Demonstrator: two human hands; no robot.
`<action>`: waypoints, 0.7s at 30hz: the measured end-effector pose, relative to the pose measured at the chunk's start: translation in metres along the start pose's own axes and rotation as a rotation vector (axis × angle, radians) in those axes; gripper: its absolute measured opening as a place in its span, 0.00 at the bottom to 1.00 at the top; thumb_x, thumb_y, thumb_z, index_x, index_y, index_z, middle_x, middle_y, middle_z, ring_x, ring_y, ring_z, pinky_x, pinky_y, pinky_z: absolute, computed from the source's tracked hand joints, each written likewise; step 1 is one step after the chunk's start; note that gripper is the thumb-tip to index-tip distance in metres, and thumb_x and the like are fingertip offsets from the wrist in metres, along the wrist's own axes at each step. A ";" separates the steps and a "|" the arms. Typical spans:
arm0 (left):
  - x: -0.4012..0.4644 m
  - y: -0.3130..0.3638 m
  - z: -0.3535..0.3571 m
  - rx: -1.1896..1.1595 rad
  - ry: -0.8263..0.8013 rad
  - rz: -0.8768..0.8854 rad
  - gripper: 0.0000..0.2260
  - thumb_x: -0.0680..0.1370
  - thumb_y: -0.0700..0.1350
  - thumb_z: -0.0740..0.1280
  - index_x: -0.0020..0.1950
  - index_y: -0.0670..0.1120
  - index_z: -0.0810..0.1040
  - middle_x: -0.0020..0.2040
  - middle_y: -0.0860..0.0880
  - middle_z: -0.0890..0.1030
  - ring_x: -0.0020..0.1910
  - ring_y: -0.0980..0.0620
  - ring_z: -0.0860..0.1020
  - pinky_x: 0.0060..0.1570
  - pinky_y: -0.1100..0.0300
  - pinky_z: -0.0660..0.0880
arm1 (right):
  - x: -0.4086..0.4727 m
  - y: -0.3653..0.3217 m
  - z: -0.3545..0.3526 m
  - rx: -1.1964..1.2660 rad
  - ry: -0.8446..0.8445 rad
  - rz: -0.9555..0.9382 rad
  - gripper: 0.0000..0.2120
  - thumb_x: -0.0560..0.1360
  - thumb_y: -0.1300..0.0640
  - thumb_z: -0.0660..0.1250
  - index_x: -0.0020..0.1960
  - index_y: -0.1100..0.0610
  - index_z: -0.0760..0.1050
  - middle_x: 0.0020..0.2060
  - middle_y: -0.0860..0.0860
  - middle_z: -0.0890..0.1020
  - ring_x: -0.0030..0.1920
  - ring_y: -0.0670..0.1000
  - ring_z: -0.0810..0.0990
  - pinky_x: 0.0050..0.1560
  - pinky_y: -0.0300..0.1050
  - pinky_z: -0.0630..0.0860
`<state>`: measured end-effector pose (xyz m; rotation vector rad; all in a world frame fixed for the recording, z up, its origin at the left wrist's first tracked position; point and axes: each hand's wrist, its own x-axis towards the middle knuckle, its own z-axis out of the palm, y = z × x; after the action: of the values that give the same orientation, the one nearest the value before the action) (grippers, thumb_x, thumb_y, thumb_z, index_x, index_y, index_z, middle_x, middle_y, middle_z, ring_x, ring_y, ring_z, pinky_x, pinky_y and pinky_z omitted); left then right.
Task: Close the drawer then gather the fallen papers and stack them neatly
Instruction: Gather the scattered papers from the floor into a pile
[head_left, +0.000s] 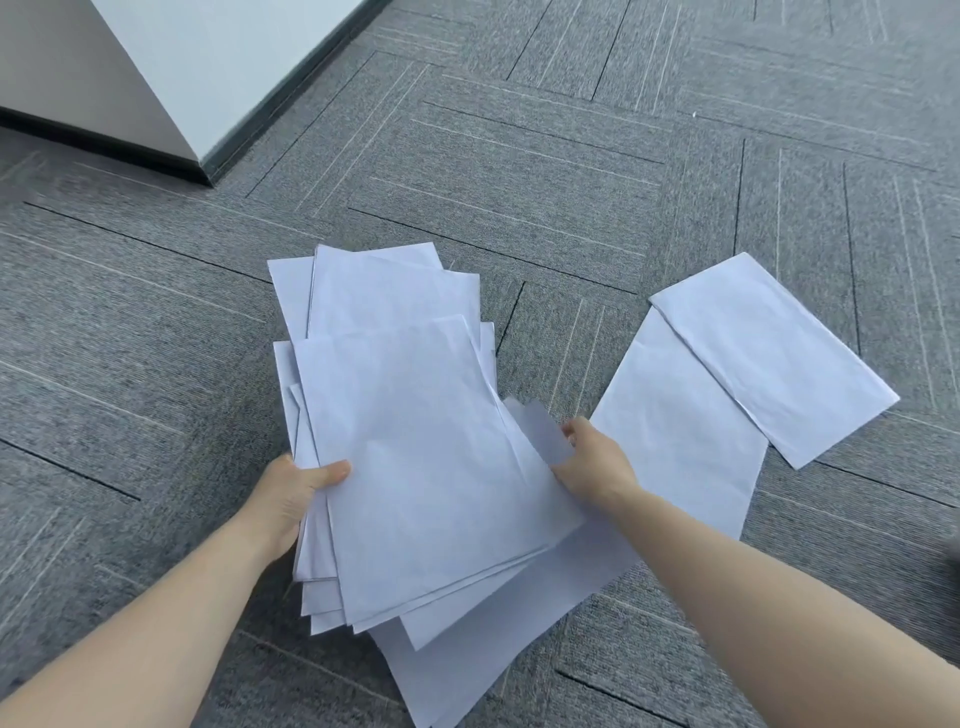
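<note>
Loose stack of white papers (415, 441) is sitting in the middle of the view, just above the grey carpet (519, 171), sheets fanned out and edges not lined up. Left hand (291, 499) is gripping the stack's left edge, thumb lying on the top sheet, fingers hidden underneath. Right hand (592, 462) is closing on the right side, pinching a sheet (540, 431) whose corner is sticking up from the stack; fingertips mostly hidden behind paper. Two more sheets are lying flat on the carpet to the right: the near sheet (680, 431) is touching the right wrist area and running under the forearm, the far sheet (774, 353) is overlapping its upper right edge at an angle. White cabinet (197, 57) is standing at the top left corner, well apart from the papers; no drawer front is showing in this view. Both forearms are bare.
</note>
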<state>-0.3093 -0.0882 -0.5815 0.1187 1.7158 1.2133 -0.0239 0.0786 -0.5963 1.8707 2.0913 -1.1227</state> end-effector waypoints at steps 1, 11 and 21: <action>0.000 -0.001 0.000 -0.002 -0.001 0.001 0.17 0.72 0.30 0.69 0.61 0.35 0.77 0.53 0.38 0.82 0.49 0.42 0.81 0.53 0.49 0.75 | 0.003 -0.001 -0.006 0.009 0.009 -0.009 0.07 0.69 0.59 0.66 0.46 0.51 0.73 0.40 0.48 0.76 0.47 0.56 0.78 0.41 0.44 0.69; 0.004 -0.005 0.007 -0.025 -0.029 -0.023 0.15 0.74 0.31 0.67 0.61 0.36 0.77 0.54 0.39 0.81 0.51 0.40 0.80 0.58 0.45 0.73 | 0.022 0.017 -0.074 0.554 0.501 0.127 0.04 0.74 0.60 0.62 0.43 0.59 0.75 0.34 0.51 0.77 0.40 0.55 0.75 0.40 0.46 0.69; 0.010 -0.009 0.052 -0.022 -0.128 -0.047 0.14 0.74 0.32 0.66 0.60 0.38 0.78 0.52 0.41 0.82 0.47 0.42 0.81 0.47 0.50 0.76 | 0.030 0.091 -0.096 1.091 0.813 0.566 0.04 0.74 0.59 0.63 0.47 0.56 0.76 0.41 0.52 0.78 0.42 0.55 0.76 0.42 0.49 0.74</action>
<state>-0.2716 -0.0527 -0.5955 0.1392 1.5851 1.1646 0.0870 0.1555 -0.5834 3.5600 0.8407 -1.6582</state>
